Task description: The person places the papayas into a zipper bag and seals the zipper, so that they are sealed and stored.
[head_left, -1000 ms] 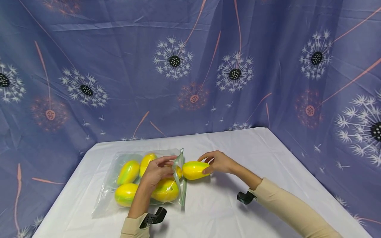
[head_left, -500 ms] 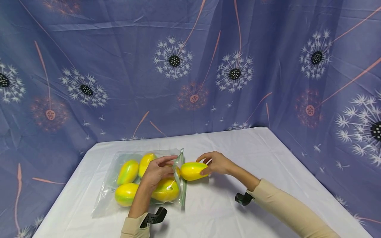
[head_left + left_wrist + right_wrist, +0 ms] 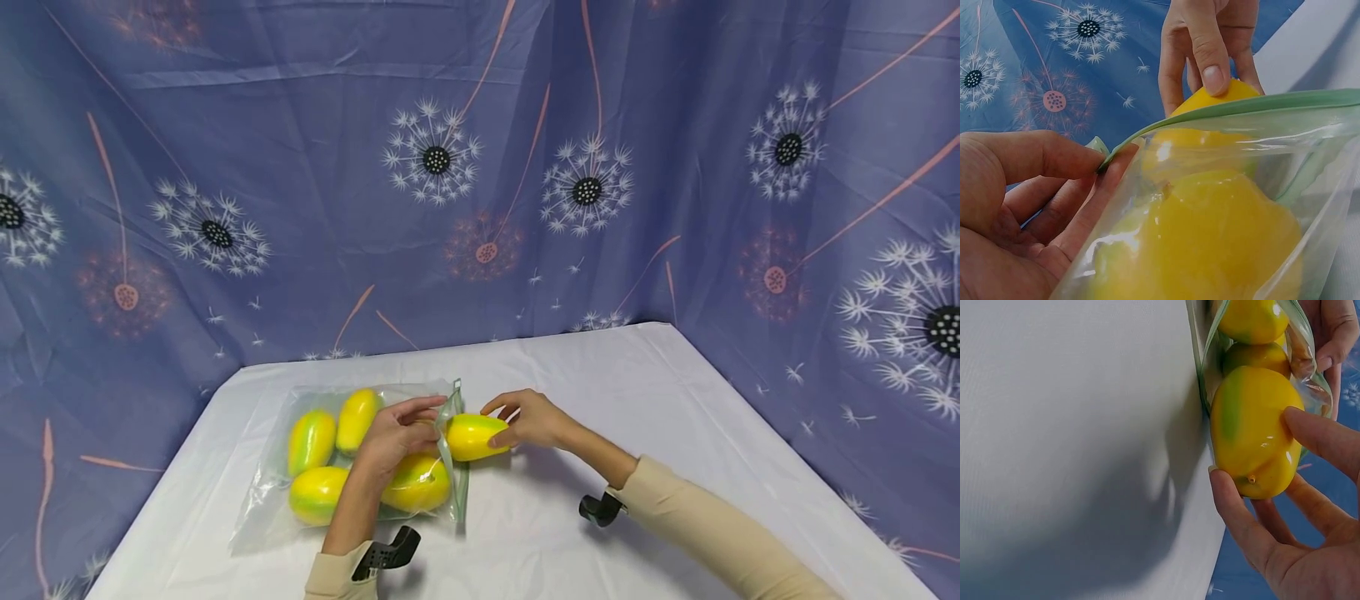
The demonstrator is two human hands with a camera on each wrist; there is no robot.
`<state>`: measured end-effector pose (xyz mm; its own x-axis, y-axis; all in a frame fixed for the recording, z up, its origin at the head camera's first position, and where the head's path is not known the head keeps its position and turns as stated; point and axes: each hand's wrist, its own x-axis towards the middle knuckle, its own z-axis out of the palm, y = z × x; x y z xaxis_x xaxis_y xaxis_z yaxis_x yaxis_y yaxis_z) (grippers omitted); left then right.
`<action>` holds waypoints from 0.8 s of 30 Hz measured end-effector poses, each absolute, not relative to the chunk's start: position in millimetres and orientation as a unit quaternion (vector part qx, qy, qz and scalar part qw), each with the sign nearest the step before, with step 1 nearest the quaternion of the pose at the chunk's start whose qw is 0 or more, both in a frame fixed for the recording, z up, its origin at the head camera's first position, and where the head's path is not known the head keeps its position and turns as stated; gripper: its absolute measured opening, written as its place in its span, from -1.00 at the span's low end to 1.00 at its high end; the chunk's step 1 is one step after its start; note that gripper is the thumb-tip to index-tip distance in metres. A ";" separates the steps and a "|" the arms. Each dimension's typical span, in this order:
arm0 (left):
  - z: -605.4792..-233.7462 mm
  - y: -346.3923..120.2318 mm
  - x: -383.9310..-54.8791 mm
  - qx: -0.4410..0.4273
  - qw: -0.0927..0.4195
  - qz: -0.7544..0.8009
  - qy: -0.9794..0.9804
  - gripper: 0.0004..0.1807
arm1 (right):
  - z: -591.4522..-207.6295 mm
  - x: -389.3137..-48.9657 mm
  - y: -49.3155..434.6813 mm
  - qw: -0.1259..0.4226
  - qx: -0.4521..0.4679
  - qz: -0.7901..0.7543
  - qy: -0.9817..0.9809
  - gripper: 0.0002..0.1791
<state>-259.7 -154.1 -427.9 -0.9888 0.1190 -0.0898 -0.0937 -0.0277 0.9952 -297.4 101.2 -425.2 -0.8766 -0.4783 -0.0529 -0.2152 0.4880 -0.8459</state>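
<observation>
A clear zip bag (image 3: 258, 521) with a green-edged mouth lies on the table at centre-left, holding several yellow mangoes tinged with green, such as one mango (image 3: 312, 442) near its far side. My left hand (image 3: 392, 437) pinches the mouth's upper edge between thumb and fingers, as the left wrist view shows, lifting it. In my right hand (image 3: 534, 418) is another mango (image 3: 1257, 431), gripped by its outer end with the fingertips. Its far end is inside the bag's mouth, close to or touching the mangoes within; my left hand hides part of those in the head view.
A white cloth (image 3: 585, 533) covers the table. Behind and at both sides hangs a blue curtain (image 3: 322, 167) with dandelion prints. Black wrist cameras, one on the left wrist (image 3: 390, 548) and one on the right (image 3: 600, 509), hang just above the cloth.
My right hand has moved left, pushing its mango further into the bag's mouth. Mangoes toward the bag's far side have shifted slightly left. The left hand keeps its hold on the edge.
</observation>
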 end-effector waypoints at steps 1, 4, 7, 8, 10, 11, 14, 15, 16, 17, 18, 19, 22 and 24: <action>-428.4 -154.3 -259.8 0.010 0.075 0.718 0.692 -0.44 | -426.1 -297.4 99.9 0.142 -0.203 -0.463 0.851 -0.50; -429.3 -154.5 -260.0 0.013 0.075 0.719 0.691 -0.43 | -428.9 -297.6 97.1 0.139 -0.202 -0.465 0.851 -0.50; -429.4 -154.7 -260.2 0.015 0.075 0.719 0.691 -0.43 | -431.0 -298.0 95.1 0.138 -0.201 -0.468 0.849 -0.50; -429.3 -154.8 -260.4 0.015 0.076 0.719 0.691 -0.43 | -431.6 -298.1 94.5 0.138 -0.201 -0.470 0.848 -0.50; -429.1 -154.9 -260.5 0.014 0.077 0.719 0.691 -0.43 | -432.3 -297.8 93.6 0.141 -0.200 -0.474 0.846 -0.50; -429.2 -155.0 -260.6 0.014 0.078 0.719 0.691 -0.43 | -432.5 -297.5 93.2 0.141 -0.199 -0.476 0.845 -0.49; -428.8 -154.8 -260.5 0.010 0.079 0.719 0.691 -0.43 | -432.9 -296.6 92.0 0.142 -0.200 -0.480 0.842 -0.49; -428.7 -154.7 -260.3 0.008 0.079 0.719 0.691 -0.43 | -433.0 -296.5 91.5 0.141 -0.201 -0.479 0.843 -0.49; -428.9 -154.8 -260.4 0.007 0.079 0.719 0.691 -0.43 | -433.0 -296.4 90.7 0.140 -0.202 -0.479 0.843 -0.49; -429.0 -154.8 -260.4 0.005 0.078 0.719 0.691 -0.43 | -433.1 -296.5 89.8 0.139 -0.202 -0.478 0.843 -0.49; -428.8 -154.8 -260.3 0.005 0.078 0.719 0.691 -0.43 | -433.1 -296.4 88.7 0.137 -0.203 -0.476 0.844 -0.49; -428.6 -154.7 -260.3 0.003 0.076 0.719 0.691 -0.43 | -433.3 -296.7 87.4 0.136 -0.203 -0.474 0.846 -0.49; -428.7 -154.8 -260.8 0.002 0.074 0.718 0.692 -0.44 | -433.1 -296.5 83.8 0.131 -0.204 -0.469 0.849 -0.49; -428.5 -154.5 -260.8 0.004 0.075 0.718 0.692 -0.43 | -433.2 -296.2 82.0 0.130 -0.204 -0.467 0.850 -0.48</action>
<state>-260.8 -154.5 -428.5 -0.9888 0.1124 -0.0982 -0.1025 -0.0324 0.9942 -296.2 82.0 -433.2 -0.8829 -0.4685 -0.0301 -0.2259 0.4801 -0.8476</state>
